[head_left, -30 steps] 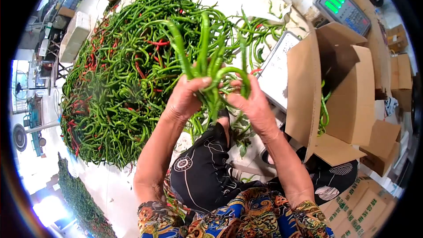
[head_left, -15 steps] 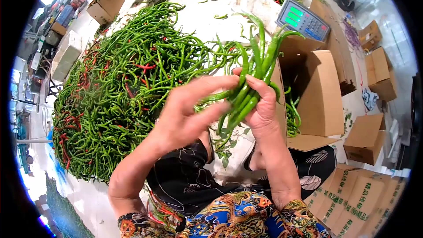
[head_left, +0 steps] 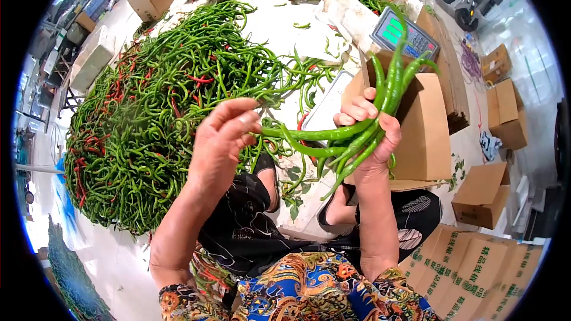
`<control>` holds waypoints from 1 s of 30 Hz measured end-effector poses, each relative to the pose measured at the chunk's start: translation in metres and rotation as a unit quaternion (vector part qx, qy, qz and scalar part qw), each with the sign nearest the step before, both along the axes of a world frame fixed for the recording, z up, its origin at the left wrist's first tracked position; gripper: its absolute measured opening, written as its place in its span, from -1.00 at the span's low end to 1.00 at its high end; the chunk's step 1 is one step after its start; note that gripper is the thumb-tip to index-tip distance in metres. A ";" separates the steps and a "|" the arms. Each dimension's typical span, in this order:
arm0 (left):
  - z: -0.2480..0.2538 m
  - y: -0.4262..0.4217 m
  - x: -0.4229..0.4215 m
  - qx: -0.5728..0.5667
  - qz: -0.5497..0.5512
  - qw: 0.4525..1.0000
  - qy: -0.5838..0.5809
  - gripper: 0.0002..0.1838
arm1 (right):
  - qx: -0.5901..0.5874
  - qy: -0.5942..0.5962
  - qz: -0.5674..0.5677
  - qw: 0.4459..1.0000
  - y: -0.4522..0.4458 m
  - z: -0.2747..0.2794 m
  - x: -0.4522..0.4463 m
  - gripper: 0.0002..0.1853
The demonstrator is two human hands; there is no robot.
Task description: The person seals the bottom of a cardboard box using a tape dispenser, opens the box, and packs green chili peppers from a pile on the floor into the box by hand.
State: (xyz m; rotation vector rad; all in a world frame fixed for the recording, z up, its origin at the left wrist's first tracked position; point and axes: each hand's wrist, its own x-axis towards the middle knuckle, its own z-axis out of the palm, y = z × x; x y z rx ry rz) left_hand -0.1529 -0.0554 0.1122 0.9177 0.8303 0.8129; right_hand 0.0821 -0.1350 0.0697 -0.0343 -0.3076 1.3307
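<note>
My right hand is closed around a bunch of long green chili peppers, held up in front of the open carton. Their ends stick out above and below the fist. One long pepper reaches sideways from the bunch toward my left hand. The left fingers are curled, with thumb and fingertips at that pepper's thin end; the exact contact is partly hidden. Behind the left hand spreads a big heap of green chili peppers with red ones mixed in.
An open cardboard carton stands right of the bunch, beside a scale display with green digits. A white foam box holding peppers is behind. More small cartons stand at right, and printed cardboard lies at lower right.
My left hand has drawn back left from the bunch, and one pepper now points sideways toward it. My right hand has moved slightly right with the bunch. The view has shifted a little.
</note>
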 end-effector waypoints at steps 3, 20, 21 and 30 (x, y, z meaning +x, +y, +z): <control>0.014 -0.017 0.008 0.028 -0.177 0.979 0.099 -0.63 | 0.033 -0.029 -0.014 0.999 -0.006 0.005 0.001 -0.55; 0.003 -0.036 0.032 0.190 -0.198 0.961 -0.034 -0.83 | 0.051 -0.067 -0.079 0.993 -0.007 0.010 0.005 -0.54; 0.003 -0.036 0.033 0.201 -0.191 0.960 -0.039 -0.83 | 0.051 -0.065 -0.082 0.993 -0.007 0.011 0.005 -0.54; 0.007 -0.018 0.021 0.163 0.014 0.986 -0.020 -0.78 | -0.120 0.016 -0.196 0.973 -0.006 0.018 0.046 -0.69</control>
